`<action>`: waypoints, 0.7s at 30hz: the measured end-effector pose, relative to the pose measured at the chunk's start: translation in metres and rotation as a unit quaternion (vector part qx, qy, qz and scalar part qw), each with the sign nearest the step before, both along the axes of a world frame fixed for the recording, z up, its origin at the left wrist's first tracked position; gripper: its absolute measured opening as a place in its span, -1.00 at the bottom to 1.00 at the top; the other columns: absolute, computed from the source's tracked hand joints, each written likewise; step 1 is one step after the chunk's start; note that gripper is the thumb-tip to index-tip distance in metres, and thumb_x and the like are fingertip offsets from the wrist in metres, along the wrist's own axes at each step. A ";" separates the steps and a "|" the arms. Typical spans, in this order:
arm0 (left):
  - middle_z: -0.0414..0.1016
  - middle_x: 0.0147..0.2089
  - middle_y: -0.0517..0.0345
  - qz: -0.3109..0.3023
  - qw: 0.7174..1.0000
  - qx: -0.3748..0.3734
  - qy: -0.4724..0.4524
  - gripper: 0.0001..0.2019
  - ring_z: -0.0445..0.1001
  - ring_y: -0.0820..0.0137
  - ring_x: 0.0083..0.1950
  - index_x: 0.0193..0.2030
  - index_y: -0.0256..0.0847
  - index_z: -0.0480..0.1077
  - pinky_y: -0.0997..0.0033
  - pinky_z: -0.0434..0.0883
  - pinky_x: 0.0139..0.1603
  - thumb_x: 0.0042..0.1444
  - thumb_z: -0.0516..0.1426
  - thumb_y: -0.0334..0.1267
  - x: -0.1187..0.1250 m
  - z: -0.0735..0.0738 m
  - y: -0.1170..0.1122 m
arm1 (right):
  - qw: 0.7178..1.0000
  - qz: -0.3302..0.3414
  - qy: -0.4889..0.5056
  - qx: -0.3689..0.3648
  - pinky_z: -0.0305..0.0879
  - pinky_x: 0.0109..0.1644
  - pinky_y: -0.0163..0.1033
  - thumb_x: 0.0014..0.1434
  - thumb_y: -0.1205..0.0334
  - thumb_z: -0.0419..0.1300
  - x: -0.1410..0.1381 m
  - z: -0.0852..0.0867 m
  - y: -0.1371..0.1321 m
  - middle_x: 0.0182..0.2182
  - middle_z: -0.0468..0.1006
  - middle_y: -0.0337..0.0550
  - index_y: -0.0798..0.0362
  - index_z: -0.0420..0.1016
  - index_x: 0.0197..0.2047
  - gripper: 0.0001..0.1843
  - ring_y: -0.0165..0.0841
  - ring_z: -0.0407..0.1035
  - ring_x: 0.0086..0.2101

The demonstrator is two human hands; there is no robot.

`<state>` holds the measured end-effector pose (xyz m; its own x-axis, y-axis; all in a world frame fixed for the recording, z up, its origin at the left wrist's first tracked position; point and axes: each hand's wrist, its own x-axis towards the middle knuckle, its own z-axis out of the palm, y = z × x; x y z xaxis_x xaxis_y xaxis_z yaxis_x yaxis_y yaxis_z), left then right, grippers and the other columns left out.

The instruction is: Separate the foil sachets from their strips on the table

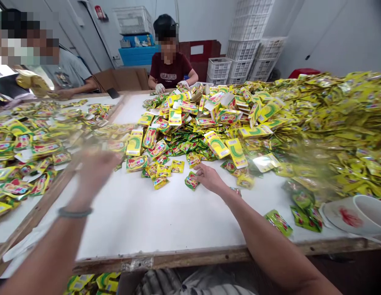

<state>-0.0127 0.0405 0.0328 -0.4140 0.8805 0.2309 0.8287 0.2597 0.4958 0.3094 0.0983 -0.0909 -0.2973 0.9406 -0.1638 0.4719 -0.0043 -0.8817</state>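
My right hand (210, 178) is over the white table, its thumb and fingers closed on the edge of a small green candy packet (190, 181). Just left of that packet lie several small yellow packets (163, 170), beside a yellow-and-red candy box (137, 163). My left hand (96, 170) is smeared by motion above the wooden divider, close to the boxes on the left. Its fingers cannot be made out, nor whether they hold anything. Beyond both hands rises a heap of flat yellow candy boxes (216, 144) mixed with green packets (184, 138).
A large mound of yellow packets (341, 114) covers the right side. A white bucket (347, 215) lies tipped at the right front, near loose green packets (278, 222). A wooden strip (49, 190) separates the boxes on the left. Two people sit across the table; white crates (244, 49) stand behind.
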 end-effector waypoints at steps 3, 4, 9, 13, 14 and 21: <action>0.60 -0.27 0.10 -0.151 0.968 -0.053 -0.193 -0.68 0.51 0.29 -0.21 -0.27 -0.25 0.54 0.36 0.40 -0.15 -0.01 0.20 -0.02 0.077 -0.053 0.017 | 0.992 0.031 0.122 -0.030 0.23 -0.36 -0.32 -0.02 0.25 0.29 0.000 0.006 -0.004 -0.47 0.45 -0.32 0.02 0.35 -0.16 -0.67 -0.42 0.35 -0.44; 0.60 -0.27 0.08 -0.190 0.940 -0.079 -0.271 -0.63 0.52 0.28 -0.22 -0.26 -0.25 0.53 0.35 0.40 -0.18 -0.05 0.22 0.02 0.100 -0.066 0.019 | 0.983 0.042 0.174 -0.038 0.25 -0.33 -0.30 -0.03 0.24 0.30 0.000 0.009 -0.005 -0.45 0.46 -0.31 0.02 0.34 -0.15 -0.65 -0.42 0.36 -0.43; 0.48 -0.46 0.18 -0.242 0.823 -0.135 -0.496 -0.62 0.46 0.41 -0.40 -0.34 -0.25 0.43 0.44 0.38 -0.36 -0.14 0.32 0.01 0.155 -0.095 0.013 | 0.957 0.044 0.284 -0.027 0.29 -0.24 -0.27 -0.05 0.29 0.26 -0.003 0.018 -0.011 -0.42 0.51 -0.28 0.01 0.31 -0.17 -0.66 -0.39 0.41 -0.37; 0.26 -0.62 0.35 -0.200 0.835 -0.108 -0.501 -0.62 0.35 0.50 -0.56 -0.47 -0.22 0.31 0.51 0.32 -0.52 -0.23 0.39 -0.08 0.154 -0.097 0.010 | 0.977 0.003 0.173 0.125 0.30 -0.21 -0.25 0.02 0.42 0.10 -0.012 0.016 -0.021 -0.40 0.52 -0.24 0.00 0.33 -0.21 -0.76 -0.36 0.42 -0.34; 0.19 -0.65 0.39 -0.188 0.839 -0.104 -0.499 -0.61 0.34 0.50 -0.60 -0.51 -0.21 0.27 0.52 0.30 -0.55 -0.25 0.39 -0.10 0.153 -0.097 0.009 | 0.975 -0.002 0.135 0.177 0.30 -0.18 -0.24 0.02 0.45 0.06 -0.014 0.016 -0.024 -0.36 0.53 -0.21 0.00 0.35 -0.23 -0.76 -0.34 0.43 -0.30; 0.37 -0.62 0.31 -0.141 0.822 -0.102 -0.542 -0.64 0.36 0.49 -0.65 -0.41 -0.25 0.38 0.51 0.29 -0.59 -0.25 0.37 -0.08 0.147 -0.103 0.005 | 0.987 -0.009 0.141 0.076 0.26 -0.36 -0.31 0.12 0.20 0.15 -0.025 0.013 -0.026 -0.45 0.49 -0.26 0.02 0.35 -0.21 -0.85 -0.38 0.37 -0.44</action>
